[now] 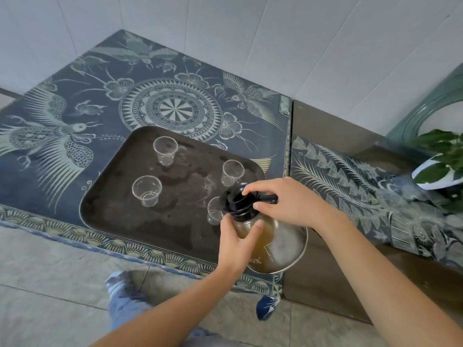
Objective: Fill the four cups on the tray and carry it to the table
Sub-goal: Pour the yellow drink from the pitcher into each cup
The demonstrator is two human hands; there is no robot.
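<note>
A dark tray (120, 209) lies on a low table covered by a blue patterned cloth (75, 116). Several clear plastic cups stand on it: one at the back (165, 150), one at the left (147, 190), one at the right (233, 172), and one (214, 212) partly hidden behind the jug. All look empty. A glass jug (273, 244) with amber liquid and a black lid (240, 200) is tilted over the tray's right corner. My left hand (238, 240) grips the jug's neck. My right hand (290, 202) holds the lid and black handle.
A brown cabinet top (323, 121) sits to the right, draped with another patterned cloth (363, 189). A potted green plant (443, 159) and a glass vessel (431, 106) stand at the far right. White tiled wall behind. My legs and the floor are below.
</note>
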